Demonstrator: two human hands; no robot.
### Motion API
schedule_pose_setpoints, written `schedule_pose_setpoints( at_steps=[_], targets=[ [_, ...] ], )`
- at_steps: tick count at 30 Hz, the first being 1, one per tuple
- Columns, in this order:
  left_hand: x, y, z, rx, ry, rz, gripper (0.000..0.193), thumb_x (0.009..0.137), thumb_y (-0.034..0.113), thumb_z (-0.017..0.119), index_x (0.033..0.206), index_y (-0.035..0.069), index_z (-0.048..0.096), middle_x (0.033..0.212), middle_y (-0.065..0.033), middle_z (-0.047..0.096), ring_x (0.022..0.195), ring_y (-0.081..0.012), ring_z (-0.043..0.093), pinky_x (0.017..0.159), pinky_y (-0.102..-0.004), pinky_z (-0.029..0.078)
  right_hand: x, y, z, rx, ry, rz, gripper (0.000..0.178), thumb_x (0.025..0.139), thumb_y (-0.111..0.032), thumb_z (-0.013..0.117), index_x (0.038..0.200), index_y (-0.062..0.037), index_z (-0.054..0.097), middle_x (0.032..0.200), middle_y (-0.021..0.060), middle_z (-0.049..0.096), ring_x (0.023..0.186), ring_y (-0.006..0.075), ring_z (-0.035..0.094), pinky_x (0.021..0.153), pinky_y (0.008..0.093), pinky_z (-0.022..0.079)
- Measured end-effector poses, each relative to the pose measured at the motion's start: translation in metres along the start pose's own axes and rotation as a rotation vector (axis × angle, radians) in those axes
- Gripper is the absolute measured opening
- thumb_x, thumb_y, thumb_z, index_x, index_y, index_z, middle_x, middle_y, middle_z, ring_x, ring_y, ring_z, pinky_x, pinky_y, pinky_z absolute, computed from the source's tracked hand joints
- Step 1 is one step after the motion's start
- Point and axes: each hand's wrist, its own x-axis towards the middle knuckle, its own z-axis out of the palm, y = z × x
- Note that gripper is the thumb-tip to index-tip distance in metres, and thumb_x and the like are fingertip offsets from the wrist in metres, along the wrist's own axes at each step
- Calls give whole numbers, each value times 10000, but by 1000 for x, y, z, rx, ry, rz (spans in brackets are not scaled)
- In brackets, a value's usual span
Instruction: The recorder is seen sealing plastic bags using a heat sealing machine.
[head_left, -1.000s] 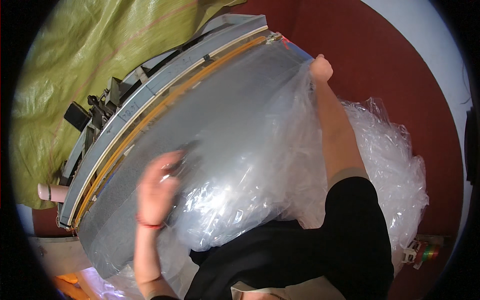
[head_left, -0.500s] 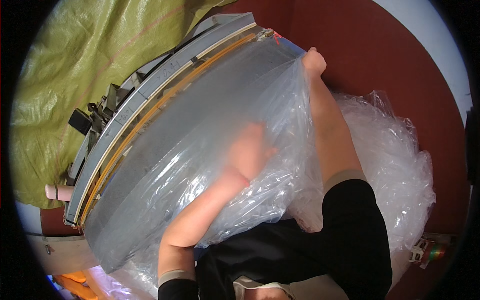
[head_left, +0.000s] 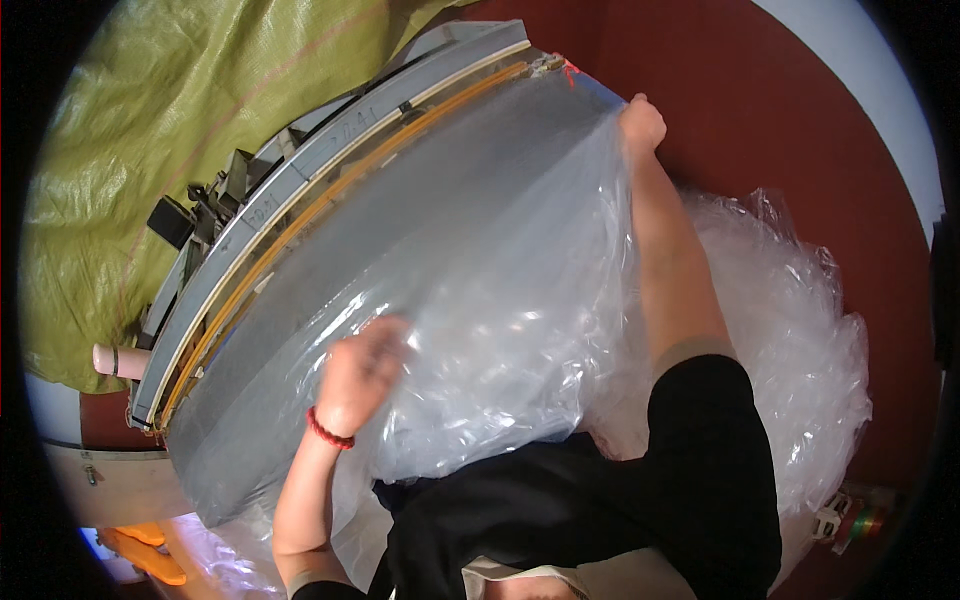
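A wide sheet of clear plastic film spreads across a long grey machine bed and hangs in shiny creases toward my body. At the far right corner, my right hand is closed on the film's edge and draws it taut, with that arm stretched out. My left hand is over the near left part of the sheet. Motion smears its fingers, so their grip is unclear; a red beaded bracelet circles the wrist.
Beyond the film runs a grey metal rail with orange strips beside it. A yellow-green woven tarp covers the far left. Bunched clear plastic heaps on the reddish-brown floor at right. A pink cylinder protrudes at the rail's left end.
My left hand has swept left and nearer to me across the film, whose middle now lies less gathered. My right hand keeps the corner, shifted slightly right in view.
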Motion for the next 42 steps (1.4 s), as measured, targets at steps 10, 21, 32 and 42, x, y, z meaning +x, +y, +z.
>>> schedule_pose_setpoints(
  at_steps=[10,21,32,42],
  targets=[
    [-16,38,105,-503,-204,84,445,761,191,620,1147,21,478,1024,-92,566,894,-212,543,767,-308,433,-1,-1,1,-9,36,4,188,801,-137,422,913,-43,541,874,164,613,835,301,597,695,397,481],
    [-184,-16,-69,-51,27,-287,273,619,-7,655,860,25,530,689,-26,553,633,-112,514,630,-243,397,-6,-6,-5,-118,9,25,259,821,-195,399,970,-73,573,975,142,594,925,287,573,740,412,469],
    [-320,-31,-113,446,1405,-349,135,775,40,590,898,15,539,587,69,396,527,-12,323,481,-151,239,-4,-1,-3,-57,-80,-99,313,818,-364,449,993,-119,534,982,120,586,906,321,554,726,433,437],
    [-281,-78,-75,-924,1476,-27,357,865,395,404,1017,76,460,1007,-47,517,948,-174,489,848,-348,381,5,6,10,-86,-50,-67,334,813,-387,429,1000,-130,533,1001,120,581,933,323,544,732,436,436]
  ],
)
